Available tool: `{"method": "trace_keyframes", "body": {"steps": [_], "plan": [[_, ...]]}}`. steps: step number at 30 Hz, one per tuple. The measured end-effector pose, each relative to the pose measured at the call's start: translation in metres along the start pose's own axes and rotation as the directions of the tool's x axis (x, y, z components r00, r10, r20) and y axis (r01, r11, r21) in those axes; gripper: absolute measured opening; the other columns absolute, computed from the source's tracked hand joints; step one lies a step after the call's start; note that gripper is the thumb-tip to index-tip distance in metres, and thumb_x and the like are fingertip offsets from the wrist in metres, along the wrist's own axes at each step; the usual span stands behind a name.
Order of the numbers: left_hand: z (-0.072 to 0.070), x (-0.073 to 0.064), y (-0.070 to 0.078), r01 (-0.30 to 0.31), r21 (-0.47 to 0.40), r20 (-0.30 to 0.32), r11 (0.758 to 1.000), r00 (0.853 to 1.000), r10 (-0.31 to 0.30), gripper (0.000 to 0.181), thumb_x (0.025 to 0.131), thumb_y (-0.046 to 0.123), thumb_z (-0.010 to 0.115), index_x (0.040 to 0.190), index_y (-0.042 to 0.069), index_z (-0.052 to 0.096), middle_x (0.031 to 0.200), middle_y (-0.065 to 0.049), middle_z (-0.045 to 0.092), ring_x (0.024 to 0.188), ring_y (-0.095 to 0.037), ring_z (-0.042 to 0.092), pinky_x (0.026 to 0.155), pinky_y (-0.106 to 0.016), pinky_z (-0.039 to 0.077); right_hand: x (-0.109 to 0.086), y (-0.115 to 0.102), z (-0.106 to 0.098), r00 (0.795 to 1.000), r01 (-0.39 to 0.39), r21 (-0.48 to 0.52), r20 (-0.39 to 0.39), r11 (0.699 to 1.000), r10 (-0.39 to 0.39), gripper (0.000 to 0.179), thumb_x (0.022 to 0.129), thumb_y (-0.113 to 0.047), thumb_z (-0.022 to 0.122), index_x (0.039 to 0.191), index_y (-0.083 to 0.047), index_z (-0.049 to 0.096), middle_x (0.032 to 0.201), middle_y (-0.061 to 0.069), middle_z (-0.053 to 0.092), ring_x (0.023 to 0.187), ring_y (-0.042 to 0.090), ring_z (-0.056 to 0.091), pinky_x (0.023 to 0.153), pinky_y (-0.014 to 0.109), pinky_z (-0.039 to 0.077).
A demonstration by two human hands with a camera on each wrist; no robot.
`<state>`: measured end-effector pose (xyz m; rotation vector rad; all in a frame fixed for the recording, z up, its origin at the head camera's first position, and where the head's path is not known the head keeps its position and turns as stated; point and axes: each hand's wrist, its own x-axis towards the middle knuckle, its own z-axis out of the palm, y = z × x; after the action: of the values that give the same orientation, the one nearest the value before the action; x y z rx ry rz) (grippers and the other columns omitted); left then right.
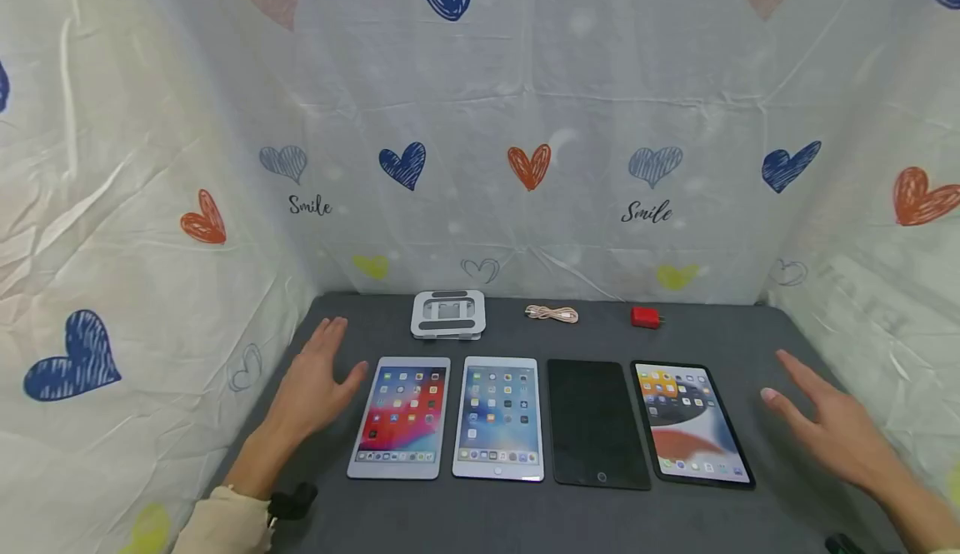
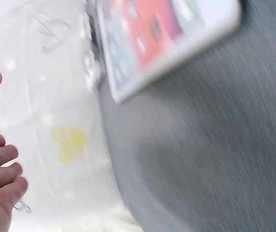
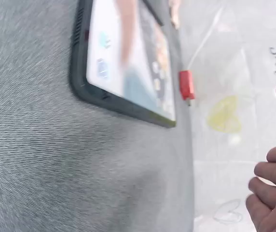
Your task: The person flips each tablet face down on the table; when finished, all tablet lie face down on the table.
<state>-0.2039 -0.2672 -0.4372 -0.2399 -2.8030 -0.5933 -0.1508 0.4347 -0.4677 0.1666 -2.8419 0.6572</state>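
My left hand [image 1: 313, 387] hovers over the table's left side with fingers extended and thumb apart, holding nothing. Closest to it is a white tablet [image 1: 403, 416] with a red and blue lit screen. To its right lies a second white tablet [image 1: 498, 421] with a pale blue screen, then a black tablet [image 1: 598, 425] whose surface is dark. A dark-framed tablet [image 1: 693, 422], lit and slightly turned, ends the row. Off to its right, my right hand [image 1: 836, 429] is held in the air, fingers straight and thumb spread, touching nothing.
Behind the row, a folded grey-white stand [image 1: 449, 315], a bundled pale cable [image 1: 552, 313] and a red charger plug [image 1: 646, 316] lie on the dark grey table [image 1: 450, 521]. A white heart-printed curtain [image 1: 525, 62] hangs around the back and sides.
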Motion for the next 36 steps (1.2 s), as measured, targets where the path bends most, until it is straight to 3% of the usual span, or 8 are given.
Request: {"method": "trace_keyframes", "body": {"steps": [3, 7, 11, 15, 17, 23, 29, 36], "plan": [[0.001, 0.002, 0.018, -0.004, -0.101, 0.028, 0.995, 1.0, 0.007, 0.081, 0.1, 0.024, 0.078, 0.166, -0.004, 0.04, 0.17, -0.03, 0.042, 0.157, -0.052, 0.04, 0.121, -0.072, 0.04, 0.002, -0.007, -0.012, 0.995, -0.097, -0.041, -0.005, 0.994, 0.097, 0.078, 0.112, -0.041, 0.062, 0.167, 0.005, 0.033, 0.154, 0.048, 0.044, 0.129, 0.072, 0.05, 0.095, 0.082, 0.044], [0.004, 0.006, 0.044, -0.053, -0.232, 0.049, 0.971, 0.997, 0.066, 0.078, 0.099, 0.021, 0.08, 0.165, -0.002, 0.044, 0.166, -0.025, 0.05, 0.151, -0.049, 0.051, 0.117, -0.067, 0.048, 0.002, -0.012, -0.022, 0.985, -0.173, -0.024, 0.024, 0.985, 0.173, 0.078, 0.112, -0.046, 0.062, 0.161, 0.011, 0.041, 0.15, 0.047, 0.048, 0.127, 0.072, 0.053, 0.088, 0.079, 0.052], [0.01, 0.013, 0.072, -0.085, -0.362, 0.074, 0.928, 0.99, 0.12, 0.074, 0.1, 0.02, 0.08, 0.164, 0.001, 0.048, 0.165, -0.019, 0.054, 0.152, -0.042, 0.053, 0.118, -0.061, 0.05, 0.003, -0.012, -0.026, 0.975, -0.215, 0.031, 0.068, 0.976, 0.213, 0.08, 0.11, -0.05, 0.063, 0.157, 0.013, 0.048, 0.151, 0.043, 0.053, 0.126, 0.063, 0.06, 0.08, 0.053, 0.066], [0.021, 0.019, 0.099, -0.043, -0.547, 0.146, 0.836, 0.979, 0.146, 0.066, 0.102, 0.021, 0.078, 0.162, 0.006, 0.053, 0.163, -0.013, 0.058, 0.151, -0.035, 0.056, 0.119, -0.056, 0.05, 0.005, -0.01, -0.033, 0.957, -0.258, 0.089, 0.158, 0.962, 0.242, 0.082, 0.109, -0.056, 0.063, 0.158, 0.009, 0.05, 0.153, 0.039, 0.056, 0.101, 0.006, 0.075, 0.067, 0.026, 0.062], [0.029, 0.021, 0.113, -0.011, -0.627, 0.188, 0.779, 0.968, 0.165, 0.062, 0.103, 0.019, 0.077, 0.16, 0.008, 0.056, 0.161, -0.012, 0.061, 0.15, -0.034, 0.058, 0.12, -0.056, 0.05, 0.006, -0.009, -0.038, 0.942, -0.279, 0.111, 0.223, 0.954, 0.25, 0.085, 0.109, -0.058, 0.061, 0.161, 0.008, 0.047, 0.156, 0.038, 0.053, 0.099, -0.008, 0.068, 0.076, 0.034, 0.066], [0.057, 0.023, 0.155, 0.08, -0.741, 0.323, 0.667, 0.913, 0.25, 0.056, 0.105, 0.021, 0.075, 0.156, 0.006, 0.06, 0.156, -0.013, 0.065, 0.145, -0.038, 0.062, 0.117, -0.049, 0.053, 0.012, -0.013, -0.043, 0.877, -0.357, 0.139, 0.39, 0.924, 0.28, 0.09, 0.111, -0.061, 0.055, 0.163, 0.01, 0.039, 0.16, 0.039, 0.047, 0.137, 0.057, 0.059, 0.095, 0.065, 0.06], [0.084, 0.026, 0.19, 0.195, -0.804, 0.428, 0.562, 0.846, 0.318, 0.051, 0.107, 0.022, 0.073, 0.154, 0.006, 0.062, 0.153, -0.012, 0.068, 0.141, -0.031, 0.066, 0.115, -0.042, 0.057, 0.014, -0.006, -0.046, 0.799, -0.44, 0.264, 0.552, 0.858, 0.239, 0.08, 0.116, -0.05, 0.05, 0.166, 0.009, 0.034, 0.164, 0.031, 0.049, 0.13, 0.022, 0.073, 0.104, 0.053, 0.062], [0.112, 0.029, 0.226, 0.391, -0.809, 0.543, 0.44, 0.784, 0.302, 0.043, 0.105, 0.012, 0.075, 0.147, 0.004, 0.068, 0.145, -0.016, 0.072, 0.132, -0.027, 0.073, 0.116, -0.046, 0.057, 0.016, 0.0, -0.033, 0.773, -0.489, 0.344, 0.597, 0.802, 0.215, 0.077, 0.116, -0.046, 0.052, 0.164, 0.013, 0.035, 0.163, 0.031, 0.051, 0.128, 0.018, 0.073, 0.104, 0.042, 0.064]]}}
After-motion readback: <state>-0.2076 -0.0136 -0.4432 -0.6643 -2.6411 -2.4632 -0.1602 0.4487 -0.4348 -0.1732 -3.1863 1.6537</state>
